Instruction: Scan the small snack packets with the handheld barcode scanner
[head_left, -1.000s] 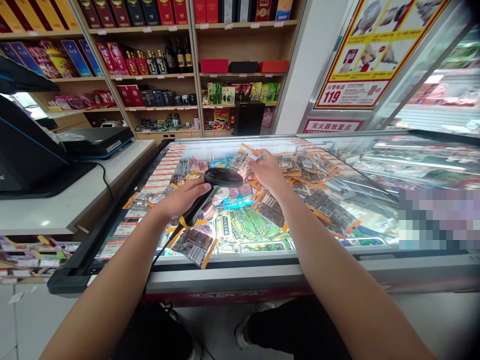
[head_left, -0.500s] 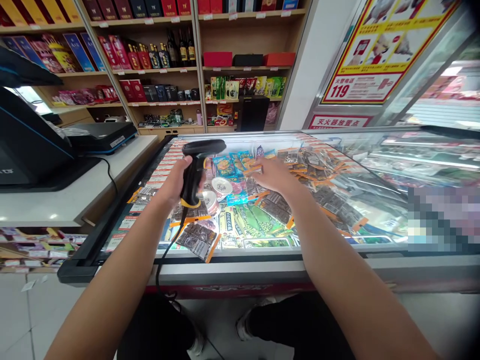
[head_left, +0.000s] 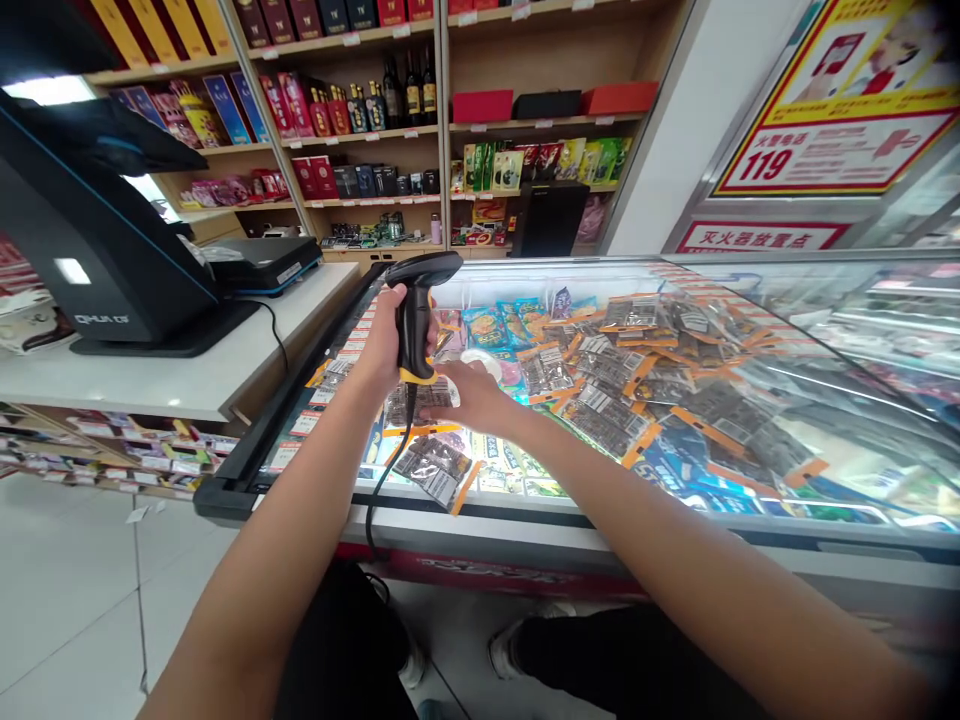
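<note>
My left hand [head_left: 386, 335] is wrapped round the grip of a black and yellow barcode scanner [head_left: 415, 325], held upright above the freezer's glass top. Its cable hangs down over the front edge. Below the scanner, my right hand [head_left: 474, 395] reaches left with fingers stretched out over a dark snack packet with an orange edge [head_left: 412, 405]; its fingertips appear to touch that packet. Another such packet [head_left: 435, 470] lies nearer the front edge. To the right of my right hand spreads a loose heap of the same packets [head_left: 607, 415].
The chest freezer [head_left: 480, 540] holds blue bags [head_left: 484, 328] and other frozen goods under its glass. A counter [head_left: 187, 385] with a dark checkout machine [head_left: 127, 240] and a scale [head_left: 262, 265] stands at the left. Stocked shelves [head_left: 367, 135] line the back.
My right hand has moved left and nearer, from beside the blue bags to the packet beneath the scanner. My left hand keeps hold of the scanner. The view has turned left.
</note>
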